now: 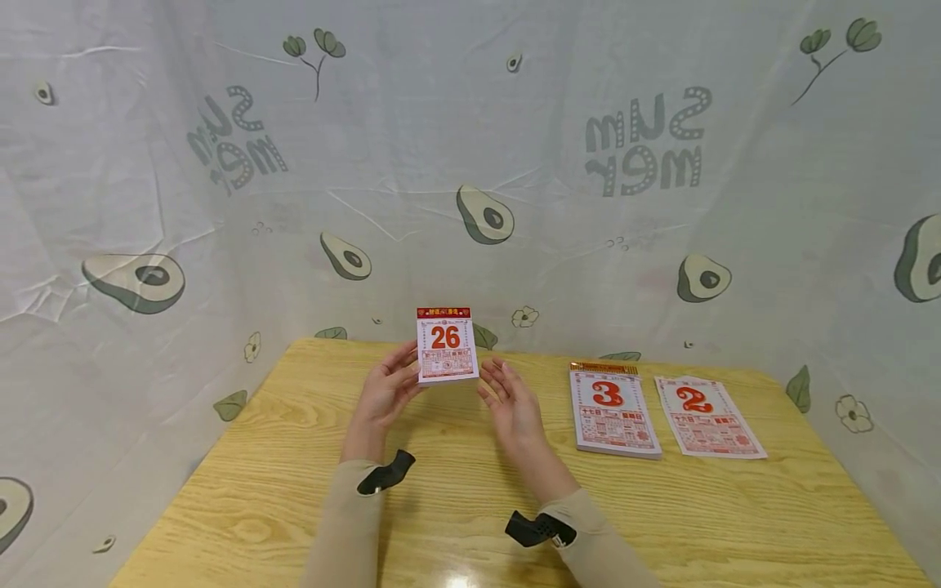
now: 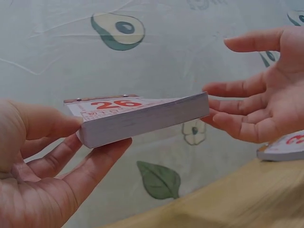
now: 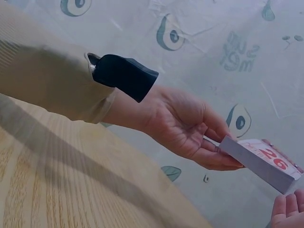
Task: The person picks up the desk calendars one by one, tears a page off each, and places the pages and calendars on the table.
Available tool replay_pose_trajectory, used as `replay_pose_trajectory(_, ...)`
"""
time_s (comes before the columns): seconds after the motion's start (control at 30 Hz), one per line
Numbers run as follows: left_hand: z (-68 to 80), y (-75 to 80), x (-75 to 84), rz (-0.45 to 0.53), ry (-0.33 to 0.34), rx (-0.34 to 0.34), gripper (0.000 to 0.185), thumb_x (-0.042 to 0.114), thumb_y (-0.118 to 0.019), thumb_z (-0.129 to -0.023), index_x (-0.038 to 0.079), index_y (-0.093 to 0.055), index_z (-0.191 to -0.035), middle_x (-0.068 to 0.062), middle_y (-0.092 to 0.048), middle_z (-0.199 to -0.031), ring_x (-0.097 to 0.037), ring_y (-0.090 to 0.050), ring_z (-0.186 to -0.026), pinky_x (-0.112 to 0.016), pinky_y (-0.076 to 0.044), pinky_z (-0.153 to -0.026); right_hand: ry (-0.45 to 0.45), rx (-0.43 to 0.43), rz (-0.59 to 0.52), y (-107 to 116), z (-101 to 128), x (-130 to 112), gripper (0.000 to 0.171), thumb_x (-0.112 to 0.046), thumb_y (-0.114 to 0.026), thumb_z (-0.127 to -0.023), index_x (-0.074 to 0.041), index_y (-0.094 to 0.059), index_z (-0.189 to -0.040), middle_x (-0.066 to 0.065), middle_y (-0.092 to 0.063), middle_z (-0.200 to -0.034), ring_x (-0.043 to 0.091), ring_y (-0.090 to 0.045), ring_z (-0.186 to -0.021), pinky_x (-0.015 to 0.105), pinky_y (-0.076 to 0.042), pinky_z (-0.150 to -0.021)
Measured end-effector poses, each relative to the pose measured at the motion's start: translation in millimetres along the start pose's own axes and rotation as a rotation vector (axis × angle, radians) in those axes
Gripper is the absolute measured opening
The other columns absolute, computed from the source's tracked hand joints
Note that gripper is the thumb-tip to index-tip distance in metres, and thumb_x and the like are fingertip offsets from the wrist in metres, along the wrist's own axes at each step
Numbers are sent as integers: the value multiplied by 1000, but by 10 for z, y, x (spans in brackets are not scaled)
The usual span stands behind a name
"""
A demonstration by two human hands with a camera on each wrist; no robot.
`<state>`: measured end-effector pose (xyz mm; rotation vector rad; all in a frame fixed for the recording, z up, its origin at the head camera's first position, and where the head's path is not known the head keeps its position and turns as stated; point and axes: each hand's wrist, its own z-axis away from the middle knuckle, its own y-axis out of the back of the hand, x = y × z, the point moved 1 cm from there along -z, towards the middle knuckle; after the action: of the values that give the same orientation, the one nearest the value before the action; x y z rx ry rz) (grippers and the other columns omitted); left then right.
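Fingers [image 2: 90,161] of my left hand [image 1: 385,390] pinch the calendar pad [image 1: 447,345] showing 26 by its edge, thumb on top, holding it clear above the surface [image 1: 294,457]. My right hand [image 1: 515,406] waits just beside it, spread and empty. Farther right lie the pad showing 3 [image 1: 613,408] and the loose sheet showing 2 [image 1: 707,416].

Beige ribbed sleeves [image 1: 345,523] with black wrist straps [image 1: 385,474].

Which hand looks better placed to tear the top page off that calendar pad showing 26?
Probably the right hand: it is open and free beside the calendar pad, while the left hand grips it.
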<state>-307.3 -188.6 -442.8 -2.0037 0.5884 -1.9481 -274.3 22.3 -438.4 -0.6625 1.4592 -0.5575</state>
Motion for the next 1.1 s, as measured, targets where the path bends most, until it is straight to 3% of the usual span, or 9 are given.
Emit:
replay_pose_trajectory(0.47, -41, -248, -253, -43, 53, -107, 53, -9, -46, -96, -2, -35, -148, -1, -58, -119, -12, -68, -87, -27, -57, -74, 17, 101, 154, 216, 10, -146, 20, -14, -52, -100, -6, -54, -118, 0, -62, -110, 13, -55, -102, 26, -47, -87)
replay_pose_trajectory(0.77, -60, -321, -381, -60, 69, -130, 53, -10, -47, -95, -2, -36, -146, -5, -56, -123, -14, -68, -90, -28, -57, -76, 24, 137, 198, 334, 26, -196, 45, 12, -50, -91, 3, -43, -134, 1, -58, -109, 9, -58, -99, 19, -50, -81)
replay_pose_trajectory(1.1, -53, -368, -435, -33, 83, -122, 52, -10, -47, -94, 0, -40, -144, -4, -58, -123, -15, -68, -89, -29, -56, -75, 33, 154, 245, 415, 37, -190, 53, 19, -47, -89, 5, -39, -139, 0, -56, -108, 9, -55, -93, 14, -49, -76)
